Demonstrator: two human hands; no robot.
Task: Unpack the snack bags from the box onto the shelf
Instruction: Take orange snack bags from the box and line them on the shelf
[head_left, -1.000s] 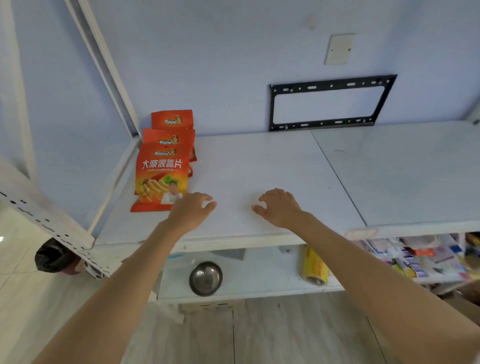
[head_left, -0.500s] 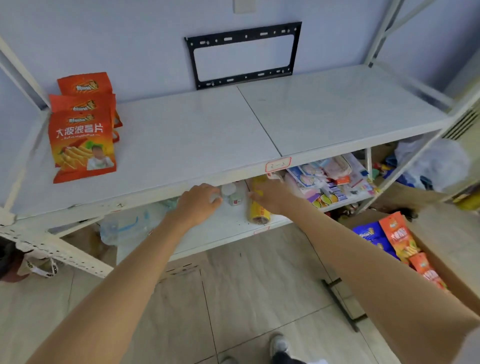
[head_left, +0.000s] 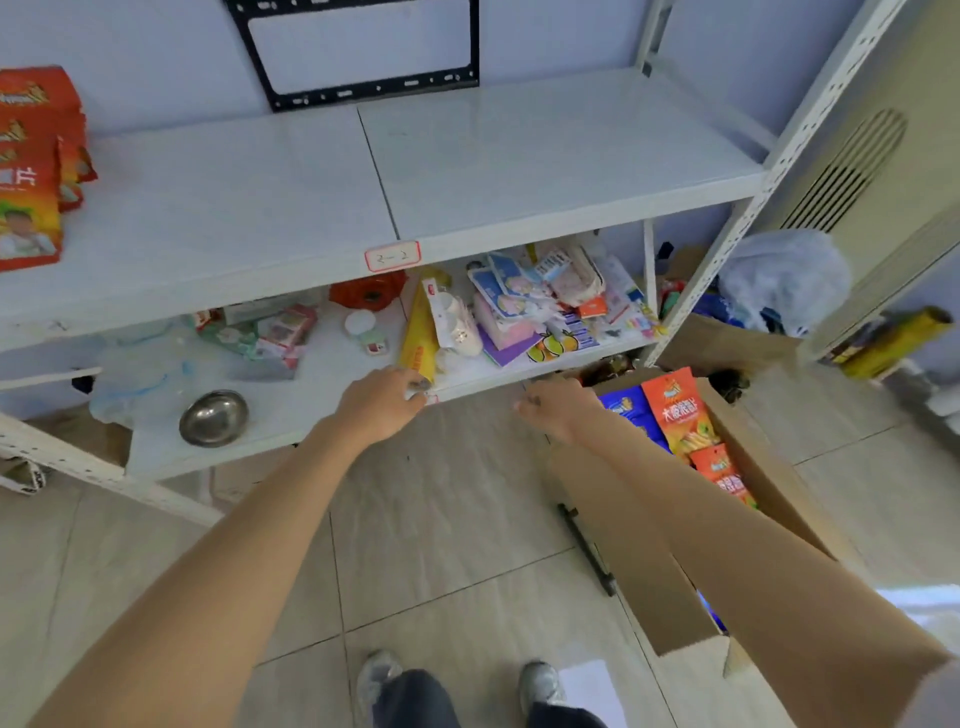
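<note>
Hands first: our left hand (head_left: 382, 408) hangs in front of the lower shelf (head_left: 291, 415) edge, fingers loosely curled and holding nothing, and our right hand (head_left: 563, 410) reaches toward the cardboard box (head_left: 644, 566) with fingers also loose and empty. We see orange snack bags (head_left: 680, 410) standing in the box on the floor (a blue bag (head_left: 623, 410) sits just beside them), with our right forearm crossing over the box's near side. More orange bags (head_left: 31, 171) are stacked at the left end of the upper shelf (head_left: 519, 156). On the lower shelf we find a steel bowl (head_left: 214, 417), a yellow roll (head_left: 418, 338) and a jumble of small packets (head_left: 540, 301). A white plastic bag (head_left: 784, 280) lies right of the shelf frame.
</note>
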